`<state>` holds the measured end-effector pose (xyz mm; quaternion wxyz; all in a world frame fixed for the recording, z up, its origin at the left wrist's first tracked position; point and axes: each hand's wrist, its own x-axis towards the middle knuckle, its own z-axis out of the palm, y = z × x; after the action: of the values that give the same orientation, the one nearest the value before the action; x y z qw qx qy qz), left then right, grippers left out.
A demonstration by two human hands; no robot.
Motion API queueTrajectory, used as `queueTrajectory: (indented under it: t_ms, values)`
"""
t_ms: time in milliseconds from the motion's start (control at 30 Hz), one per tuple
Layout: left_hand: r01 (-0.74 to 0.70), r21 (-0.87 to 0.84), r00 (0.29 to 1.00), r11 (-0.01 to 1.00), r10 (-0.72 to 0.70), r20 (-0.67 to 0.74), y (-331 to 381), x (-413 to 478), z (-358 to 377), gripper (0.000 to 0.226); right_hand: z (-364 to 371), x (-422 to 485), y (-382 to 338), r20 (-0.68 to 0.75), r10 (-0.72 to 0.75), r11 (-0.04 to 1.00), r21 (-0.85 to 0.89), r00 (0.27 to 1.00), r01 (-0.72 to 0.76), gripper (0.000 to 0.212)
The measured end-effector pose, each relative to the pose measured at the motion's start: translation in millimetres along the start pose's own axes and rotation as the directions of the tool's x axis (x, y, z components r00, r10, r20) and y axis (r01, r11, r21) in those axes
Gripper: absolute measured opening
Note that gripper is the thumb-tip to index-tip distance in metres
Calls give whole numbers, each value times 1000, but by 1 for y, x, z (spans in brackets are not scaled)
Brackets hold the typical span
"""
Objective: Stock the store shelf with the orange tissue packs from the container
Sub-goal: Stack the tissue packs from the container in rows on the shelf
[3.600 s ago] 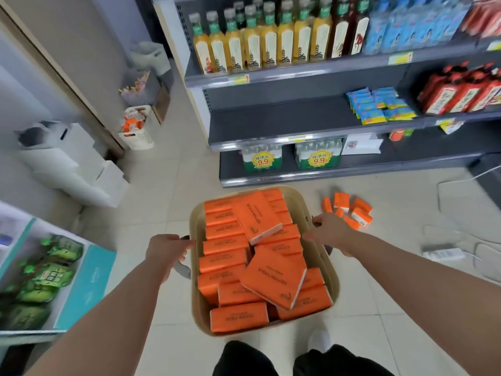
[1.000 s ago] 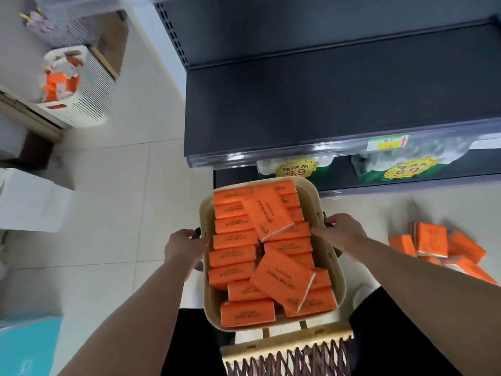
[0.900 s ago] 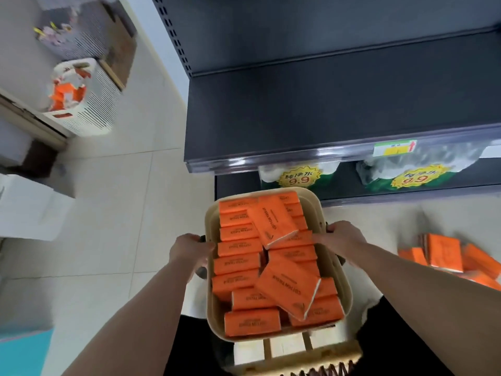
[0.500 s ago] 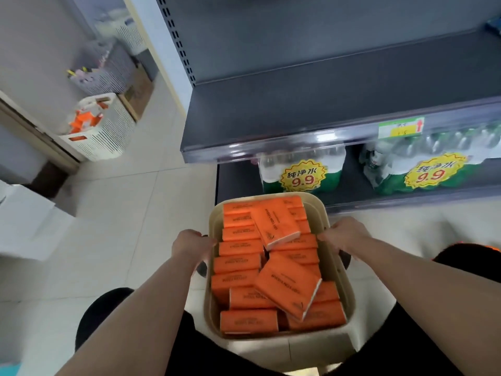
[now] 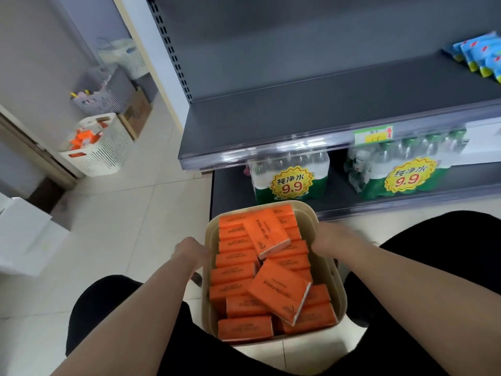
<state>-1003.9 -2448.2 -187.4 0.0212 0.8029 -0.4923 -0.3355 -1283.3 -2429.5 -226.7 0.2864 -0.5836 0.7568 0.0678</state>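
Head view: orange tissue packs [image 5: 279, 291] fill the container [image 5: 306, 213]. My left hand [image 5: 189, 251] curls onto the container's left rim. My right hand [image 5: 333, 237], blurred, lies at its right rim, grip unclear. The dark shelf [image 5: 298, 115] stands just beyond the container.

I'm seeing a shrink-wrapped water pack [image 5: 290, 175] sitting beside a second water pack [image 5: 401, 172], both wearing 9.9 stickers. Blue packets [image 5: 479, 55] are lying far right, and a white slatted basket [image 5: 108, 150] is standing beside a cardboard box [image 5: 138, 112].
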Motion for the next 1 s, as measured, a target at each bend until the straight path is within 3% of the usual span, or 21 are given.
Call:
queueTrajectory:
  t_ms: [67,267,333,433,633,767,900,1000]
  values:
    - [-103,123,988,987,116,-104,3,-4,-2,50,-3,-4,-3,-39,-27,997,-79,999,24,34]
    - [-367,194,924,910,380,-37,16,-14,8,43,-6,-5,-20,-229,-241,954,121,943,273,27]
    - [-367,188,925,911,380,-33,22,-5,12,47,-7,5,-27,-265,-259,943,141,929,303,27]
    - [-329,172,942,928,335,-5,35,11,14,43,-12,19,-34,-273,-242,939,175,931,296,22]
    - [-363,151,930,920,369,-12,66,33,17,30,-15,37,-29,-193,-206,971,80,959,225,39]
    - [-398,98,915,912,402,-28,56,28,21,35,1,35,-38,-162,-179,981,47,971,188,41]
    - [-428,76,898,900,434,-80,34,30,27,37,29,35,-56,-117,-98,993,48,988,104,63]
    - [-471,64,875,880,475,-97,18,33,30,32,40,32,-66,-165,-29,997,61,986,39,62]
